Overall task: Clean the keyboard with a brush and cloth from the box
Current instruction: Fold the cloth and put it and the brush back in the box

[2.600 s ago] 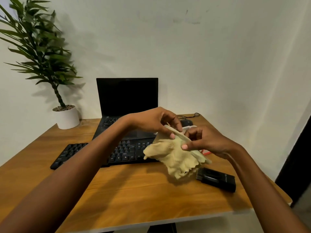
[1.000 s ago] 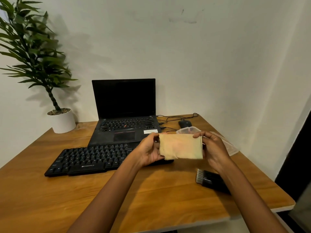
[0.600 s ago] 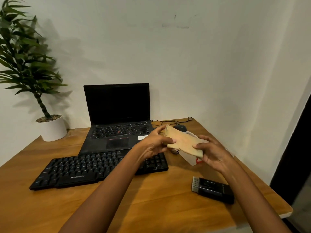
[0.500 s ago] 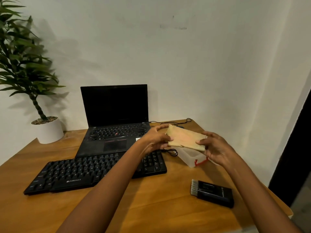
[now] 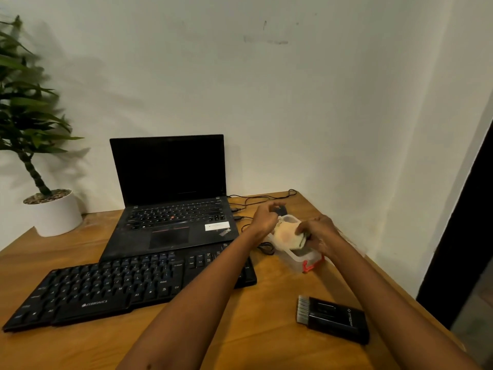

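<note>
- Cloth [image 5: 286,237], head view: pale yellow and soft, bunched into a rounded wad, it sits at the open mouth of a clear plastic box [image 5: 294,260] with a red latch, at the right rear of the wooden counter [image 5: 266,329].
- Right hand [image 5: 318,235] grips the wad from the right, fingers curled over its top edge.
- Left hand [image 5: 264,218] is just beside the cloth's left side with its fingers curled; whether it holds the fabric or the box rim cannot be told through the blur.
- Brush [image 5: 332,319], a black block with a row of pale bristles at its left end, lies flat near the counter's front right, apart from both hands.
- Keyboard [image 5: 120,285], black and full-sized, lies left of the box, partly under the left forearm.
- Laptop [image 5: 170,204], open with a dark screen, stands just behind the keyboard.
- Potted plant [image 5: 53,212] in a white pot stands at the far left by the wall, and thin black cables [image 5: 262,197] trail behind the hands.
</note>
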A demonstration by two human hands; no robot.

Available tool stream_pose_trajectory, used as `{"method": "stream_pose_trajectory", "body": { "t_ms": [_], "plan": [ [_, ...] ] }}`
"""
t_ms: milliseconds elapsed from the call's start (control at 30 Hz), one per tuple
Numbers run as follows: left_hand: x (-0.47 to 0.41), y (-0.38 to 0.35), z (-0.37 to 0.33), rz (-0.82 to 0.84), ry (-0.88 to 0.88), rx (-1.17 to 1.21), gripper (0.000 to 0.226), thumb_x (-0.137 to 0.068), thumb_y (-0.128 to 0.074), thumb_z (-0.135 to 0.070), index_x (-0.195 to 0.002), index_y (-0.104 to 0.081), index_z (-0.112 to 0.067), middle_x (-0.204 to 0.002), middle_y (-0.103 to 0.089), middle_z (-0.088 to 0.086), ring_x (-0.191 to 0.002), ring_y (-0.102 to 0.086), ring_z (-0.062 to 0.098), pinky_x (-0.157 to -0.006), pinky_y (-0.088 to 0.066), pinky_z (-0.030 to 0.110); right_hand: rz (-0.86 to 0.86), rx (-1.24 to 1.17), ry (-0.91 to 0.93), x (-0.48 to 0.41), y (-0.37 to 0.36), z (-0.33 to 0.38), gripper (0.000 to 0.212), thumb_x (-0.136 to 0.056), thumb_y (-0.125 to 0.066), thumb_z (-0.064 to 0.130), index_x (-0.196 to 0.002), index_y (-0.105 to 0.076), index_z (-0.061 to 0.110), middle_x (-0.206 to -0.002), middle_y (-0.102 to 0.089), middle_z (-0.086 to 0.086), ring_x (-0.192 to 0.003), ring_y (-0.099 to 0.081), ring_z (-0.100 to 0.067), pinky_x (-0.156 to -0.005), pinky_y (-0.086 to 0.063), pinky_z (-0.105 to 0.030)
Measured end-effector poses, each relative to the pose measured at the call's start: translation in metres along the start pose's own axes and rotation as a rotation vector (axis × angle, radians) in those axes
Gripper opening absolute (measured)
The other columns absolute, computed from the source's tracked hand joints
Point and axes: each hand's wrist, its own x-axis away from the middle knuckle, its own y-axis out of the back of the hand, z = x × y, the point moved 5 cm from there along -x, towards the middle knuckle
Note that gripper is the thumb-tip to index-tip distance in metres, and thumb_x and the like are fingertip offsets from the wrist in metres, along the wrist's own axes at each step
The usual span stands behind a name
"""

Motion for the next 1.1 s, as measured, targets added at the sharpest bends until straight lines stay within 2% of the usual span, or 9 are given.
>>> {"method": "stream_pose_trajectory", "body": {
  "t_ms": [67,200,367,467,533,633,767,933,1100],
  "plan": [
    [0.001,-0.003,0.004,-0.027,-0.046,-0.042,0.047,-0.086,-0.036,0.018,-0.124,-0.057,-0.001,-0.127,-0.056,0.015,-0.121,-0.051,0.027,-0.087,-0.047,0.033,0.016,0.121,0.025,-0.004,-0.002,0.000,0.025,-0.076,-0.060,-0.011,-0.066,-0.045,0.007,-0.071,-0.051,-0.011,-0.068,-0.053,-0.026,-0.060,-0.050,-0.039],
    [0.008,-0.013,0.013,0.104,-0.123,-0.286,0.038,-0.089,-0.039,0.010,-0.121,-0.059,0.000,-0.123,-0.060,0.015,-0.117,-0.055,0.025,-0.090,-0.046,0.030,-0.028,0.603,0.193,-0.009,-0.005,0.007,0.015,-0.085,-0.061,0.009,-0.078,-0.048,0.010,-0.079,-0.052,-0.006,-0.077,-0.054,-0.022,-0.060,-0.049,-0.029],
    [0.013,-0.025,0.033,0.230,-0.129,-0.666,0.034,-0.094,-0.042,-0.012,-0.121,-0.062,-0.018,-0.131,-0.058,0.004,-0.125,-0.047,0.024,-0.107,-0.031,0.052,-0.040,1.187,0.296,-0.004,-0.014,0.014,0.027,-0.086,-0.063,0.024,-0.105,-0.062,0.006,-0.104,-0.064,-0.011,-0.090,-0.063,-0.023,-0.085,-0.051,-0.029],
    [0.013,-0.028,0.041,0.230,-0.124,-0.648,0.039,-0.094,-0.039,-0.014,-0.130,-0.054,-0.019,-0.131,-0.057,0.004,-0.129,-0.044,0.024,-0.110,-0.021,0.060,-0.047,1.390,0.298,-0.003,-0.017,0.013,0.029,-0.085,-0.064,0.022,-0.111,-0.058,0.010,-0.109,-0.063,-0.008,-0.084,-0.056,-0.018,-0.082,-0.047,-0.027],
    [0.017,-0.030,0.038,0.241,-0.112,-0.613,0.043,-0.094,-0.037,-0.012,-0.136,-0.046,-0.017,-0.132,-0.057,0.002,-0.131,-0.042,0.021,-0.113,-0.010,0.061,-0.072,1.490,0.324,-0.004,-0.017,0.012,0.032,-0.085,-0.064,0.021,-0.115,-0.056,0.012,-0.112,-0.062,-0.006,-0.093,-0.059,-0.018,-0.085,-0.047,-0.027],
    [0.019,-0.031,0.033,0.200,-0.115,-0.639,0.040,-0.097,-0.035,-0.014,-0.136,-0.045,-0.019,-0.143,-0.046,0.003,-0.139,-0.028,0.021,-0.113,0.005,0.059,-0.082,1.532,0.364,-0.004,-0.018,0.011,0.034,-0.087,-0.063,0.019,-0.118,-0.054,0.012,-0.117,-0.060,-0.007,-0.103,-0.059,-0.020,-0.091,-0.046,-0.029],
    [0.023,-0.026,0.037,0.130,-0.146,-0.537,0.046,-0.096,-0.043,-0.012,-0.141,-0.038,-0.016,-0.152,-0.031,0.008,-0.146,-0.006,0.027,-0.115,-0.016,0.049,0.056,1.364,0.465,-0.007,-0.025,0.018,0.030,-0.089,-0.057,0.010,-0.119,-0.058,0.008,-0.118,-0.061,-0.009,-0.103,-0.060,-0.022,-0.090,-0.046,-0.027],
    [0.024,-0.025,0.042,0.106,-0.130,-0.566,0.053,-0.096,-0.046,-0.021,-0.146,-0.030,-0.018,-0.153,-0.027,0.007,-0.143,-0.017,0.026,-0.110,-0.027,0.044,0.424,1.502,0.308,-0.007,-0.039,-0.013,0.045,-0.086,-0.061,0.014,-0.129,-0.048,0.015,-0.123,-0.057,-0.011,-0.109,-0.056,-0.024,-0.090,-0.045,-0.029],
    [0.034,-0.024,0.037,0.080,-0.179,-0.535,0.038,-0.096,-0.043,-0.018,-0.134,-0.046,-0.022,-0.145,-0.038,0.009,-0.140,-0.022,0.027,-0.108,-0.028,0.046,0.405,1.437,0.312,0.001,-0.039,-0.005,0.047,-0.082,-0.064,0.010,-0.128,-0.052,0.013,-0.123,-0.058,-0.011,-0.107,-0.058,-0.025,-0.088,-0.049,-0.031]
  ]
}}
